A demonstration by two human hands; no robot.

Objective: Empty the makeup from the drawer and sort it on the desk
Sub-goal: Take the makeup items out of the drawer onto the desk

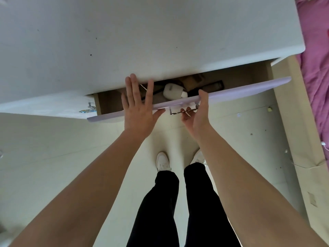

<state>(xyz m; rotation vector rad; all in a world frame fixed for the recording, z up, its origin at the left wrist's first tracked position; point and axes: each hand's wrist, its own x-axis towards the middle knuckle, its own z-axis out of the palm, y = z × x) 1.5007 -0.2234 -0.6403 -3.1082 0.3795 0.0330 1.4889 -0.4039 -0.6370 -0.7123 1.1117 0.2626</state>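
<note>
Makeup (171,90) is lying in the part-open drawer (240,90) below the desk (142,41) — right hand (197,111) is curling round the handle (175,113), left hand (138,106) is lying flat, holding nothing — so pulling straight and level seems best.

Narrow drawer (231,91) gap under desk (142,41)

Both bare forearms reach forward from the lower corners and converge toward the middle, wrists roughly straight. Left hand (138,109) flat, palm down, fingers straight and slightly spread, thumb out to the right, holding nothing. Right hand (196,113) turned on its side, fingers curled up from below round the drawer handle (175,113), thumb laid over the top edge of the drawer front (249,88); hands near each other, not touching.
</note>
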